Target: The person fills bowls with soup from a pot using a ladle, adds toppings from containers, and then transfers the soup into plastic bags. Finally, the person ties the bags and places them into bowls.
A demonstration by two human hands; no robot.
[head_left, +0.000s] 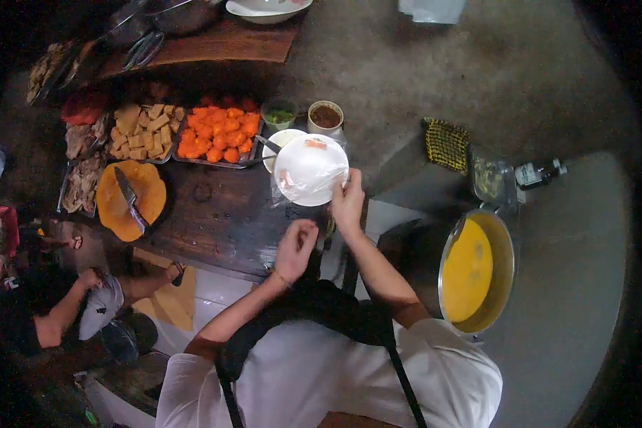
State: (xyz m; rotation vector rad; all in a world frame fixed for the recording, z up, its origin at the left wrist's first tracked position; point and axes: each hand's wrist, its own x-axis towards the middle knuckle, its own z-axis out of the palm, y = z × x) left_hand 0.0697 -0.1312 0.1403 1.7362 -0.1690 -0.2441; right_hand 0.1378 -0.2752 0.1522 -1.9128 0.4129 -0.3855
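Observation:
My right hand [347,207] grips the rim of a white plate [308,182] that has a clear plastic film over it and orange marks on it. Below the plate, my left hand [296,251] is closed with its fingers curled in; whether anything small is in them is hidden. Partly behind the plate stands a white bowl [284,135] with a dark handle leaning out of it. A cup of dark brown sauce [326,116] and a tub of chopped greens [279,115] sit just beyond.
Metal trays hold orange battered balls [219,135], tofu cubes [146,135] and pale meat [83,185]. A knife [130,200] lies on an orange round board [110,220]. At right are a pot of yellow liquid [471,274], a bottle [538,173] and a plastic container [491,175]. Another person [57,314] sits at left.

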